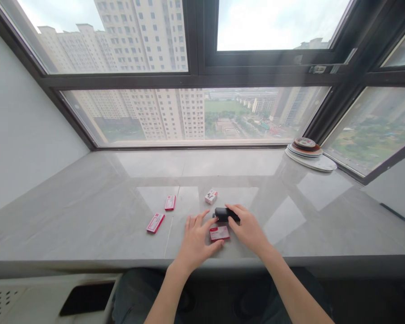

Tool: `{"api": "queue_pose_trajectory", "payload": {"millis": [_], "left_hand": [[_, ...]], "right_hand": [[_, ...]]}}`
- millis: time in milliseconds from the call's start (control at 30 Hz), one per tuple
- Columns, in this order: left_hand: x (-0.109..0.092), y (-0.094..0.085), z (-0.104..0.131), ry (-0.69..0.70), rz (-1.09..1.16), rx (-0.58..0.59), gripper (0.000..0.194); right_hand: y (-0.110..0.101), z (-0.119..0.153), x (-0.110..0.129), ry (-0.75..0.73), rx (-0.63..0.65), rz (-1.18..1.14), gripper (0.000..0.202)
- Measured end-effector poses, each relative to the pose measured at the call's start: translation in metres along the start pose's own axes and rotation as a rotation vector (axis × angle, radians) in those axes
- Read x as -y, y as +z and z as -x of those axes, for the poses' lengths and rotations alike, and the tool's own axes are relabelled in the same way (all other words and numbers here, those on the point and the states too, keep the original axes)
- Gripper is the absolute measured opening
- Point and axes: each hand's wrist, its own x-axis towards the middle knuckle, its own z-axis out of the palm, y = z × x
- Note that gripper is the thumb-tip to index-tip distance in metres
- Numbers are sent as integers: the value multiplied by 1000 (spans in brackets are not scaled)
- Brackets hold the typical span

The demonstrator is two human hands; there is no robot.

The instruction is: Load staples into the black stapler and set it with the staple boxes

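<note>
Reaching forward, right hand (251,229) clutches a black rounded gadget (222,214), left hand (196,241) spread open around a flat pink-and-white box (219,233).

Black object (222,214): one end hidden by right hand (249,228). Box print (219,233) unreadably small.

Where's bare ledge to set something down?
Left: ledge between the wall and leftmost pink box. Right: beyond the right hand, nearer than the plate stack. Crowded: around both hands, where the black object, small white box and nearest pink box cluster.
</note>
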Motion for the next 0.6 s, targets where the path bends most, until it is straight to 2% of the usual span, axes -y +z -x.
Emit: {"api": "queue_pose_trajectory", "payload": {"millis": [67, 167, 267, 333, 467, 533, 600], "left_hand": [[-4, -2, 1, 30, 18, 41, 59], [-3, -5, 1, 30, 21, 64, 59], [4, -9, 4, 25, 13, 81, 61], [12, -11, 6, 7, 1, 82, 59], [25, -17, 8, -9, 11, 114, 56], [27, -19, 9, -2, 28, 143, 51], [26, -18, 9, -6, 39, 159, 41]], "right_hand": [[6, -9, 11, -30, 55, 17, 42], [20, -18, 30, 9, 47, 81, 32], [32, -23, 42, 83, -57, 56, 26], [34, -25, 40, 145, -174, -145, 29], [21, -21, 4, 383, -409, -733, 39], [8, -11, -23, 510, -403, -859, 38], [-4, 3, -46, 624, -320, -803, 39]]}}
